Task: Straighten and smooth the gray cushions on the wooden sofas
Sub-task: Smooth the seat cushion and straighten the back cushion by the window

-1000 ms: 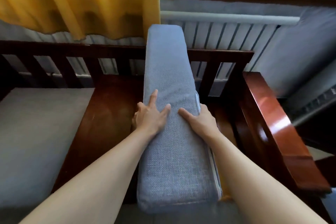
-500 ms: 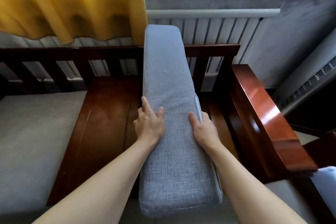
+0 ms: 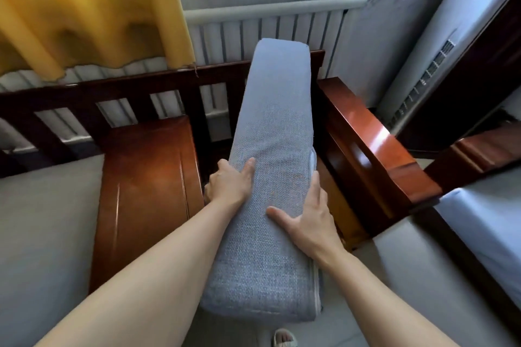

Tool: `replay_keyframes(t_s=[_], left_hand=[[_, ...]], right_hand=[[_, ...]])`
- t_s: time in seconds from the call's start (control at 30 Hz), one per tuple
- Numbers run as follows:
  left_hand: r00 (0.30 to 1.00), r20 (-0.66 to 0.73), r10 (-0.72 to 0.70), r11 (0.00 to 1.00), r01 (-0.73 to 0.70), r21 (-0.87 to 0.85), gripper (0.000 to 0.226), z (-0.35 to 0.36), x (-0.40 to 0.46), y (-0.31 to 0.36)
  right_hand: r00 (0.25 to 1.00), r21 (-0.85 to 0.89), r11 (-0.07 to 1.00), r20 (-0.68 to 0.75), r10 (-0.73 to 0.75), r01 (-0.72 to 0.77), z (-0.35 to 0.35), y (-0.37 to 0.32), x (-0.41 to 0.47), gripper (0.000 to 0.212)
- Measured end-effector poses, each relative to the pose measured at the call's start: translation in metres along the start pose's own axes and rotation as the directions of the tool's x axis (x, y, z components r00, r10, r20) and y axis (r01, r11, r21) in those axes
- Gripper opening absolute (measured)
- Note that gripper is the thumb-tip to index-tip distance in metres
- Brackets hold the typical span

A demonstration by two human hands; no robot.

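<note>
A pale slipper toe [image 3: 284,338] is peeking in at the bottom edge. Just above it, the long gray woven cushion [image 3: 275,186] is standing on its edge, running from the sofa's front edge back toward the dark slatted wooden backrest [image 3: 118,93]. The left hand [image 3: 229,186] is gripping the cushion's left side, thumb on top and fingers seemingly curled behind. The right hand [image 3: 308,220] is lying flat with fingers straight along the right edge, thumb spread across the fabric. The bare polished wooden seat board [image 3: 146,191] is showing left of the cushion, and the glossy reddish wooden armrest [image 3: 375,149] is crowding its right side. Beyond, a white ribbed radiator [image 3: 267,28] and yellow curtain [image 3: 84,8] are hanging behind.
</note>
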State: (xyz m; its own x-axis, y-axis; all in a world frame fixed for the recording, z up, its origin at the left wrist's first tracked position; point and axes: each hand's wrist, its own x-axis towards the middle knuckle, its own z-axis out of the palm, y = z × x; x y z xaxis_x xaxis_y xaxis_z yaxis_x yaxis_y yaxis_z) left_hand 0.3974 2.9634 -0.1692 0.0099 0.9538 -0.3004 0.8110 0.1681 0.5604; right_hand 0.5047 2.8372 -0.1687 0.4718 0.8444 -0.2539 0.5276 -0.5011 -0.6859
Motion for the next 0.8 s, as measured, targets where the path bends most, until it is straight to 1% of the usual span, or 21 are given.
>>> replay_keyframes(t_s=[0.03, 0.07, 0.17, 0.23, 0.33, 0.53, 0.6, 0.7, 0.8], left_hand=[[1.000, 0.017, 0.008, 1.000, -0.009, 0.012, 0.065, -0.003, 0.002, -0.003], [0.999, 0.033, 0.020, 1.000, -0.021, 0.016, 0.067, -0.005, 0.002, -0.006], [0.997, 0.054, 0.054, 0.998, -0.054, -0.014, 0.069, -0.004, -0.002, -0.007], [0.997, 0.054, 0.058, 0.998, -0.056, -0.027, 0.068, -0.004, -0.001, -0.005], [0.999, 0.037, 0.017, 1.000, -0.016, -0.023, 0.072, -0.009, 0.007, -0.009], [0.999, 0.018, -0.046, 0.998, 0.047, -0.046, 0.078, -0.015, 0.031, -0.015], [0.999, -0.022, -0.032, 0.999, 0.031, -0.039, 0.075, -0.019, 0.038, -0.014], [0.995, -0.086, 0.052, 0.998, -0.053, -0.016, 0.064, -0.023, 0.041, -0.014], [0.989, -0.098, 0.112, 0.994, -0.112, -0.001, 0.066, -0.026, 0.044, -0.020]], right_hand=[[1.000, -0.040, 0.999, -0.007, -0.025, 0.025, 0.006, 0.000, -0.012, 0.122], [0.999, -0.107, 0.993, -0.018, -0.045, 0.042, 0.013, 0.000, -0.025, 0.121], [0.996, -0.312, 0.949, -0.049, -0.074, 0.055, 0.027, -0.001, -0.054, 0.099], [0.994, -0.369, 0.928, -0.078, -0.079, 0.045, 0.030, -0.005, -0.057, 0.095], [0.990, -0.403, 0.913, -0.093, -0.105, 0.059, 0.035, -0.013, -0.050, 0.096], [0.987, -0.438, 0.891, -0.048, -0.151, 0.115, 0.035, -0.027, -0.019, 0.093], [0.983, -0.454, 0.879, -0.034, -0.182, 0.147, 0.037, -0.034, -0.008, 0.094], [0.976, -0.480, 0.857, -0.010, -0.218, 0.186, 0.039, -0.043, 0.006, 0.095], [0.971, -0.492, 0.842, 0.024, -0.240, 0.220, 0.039, -0.053, 0.017, 0.094]])
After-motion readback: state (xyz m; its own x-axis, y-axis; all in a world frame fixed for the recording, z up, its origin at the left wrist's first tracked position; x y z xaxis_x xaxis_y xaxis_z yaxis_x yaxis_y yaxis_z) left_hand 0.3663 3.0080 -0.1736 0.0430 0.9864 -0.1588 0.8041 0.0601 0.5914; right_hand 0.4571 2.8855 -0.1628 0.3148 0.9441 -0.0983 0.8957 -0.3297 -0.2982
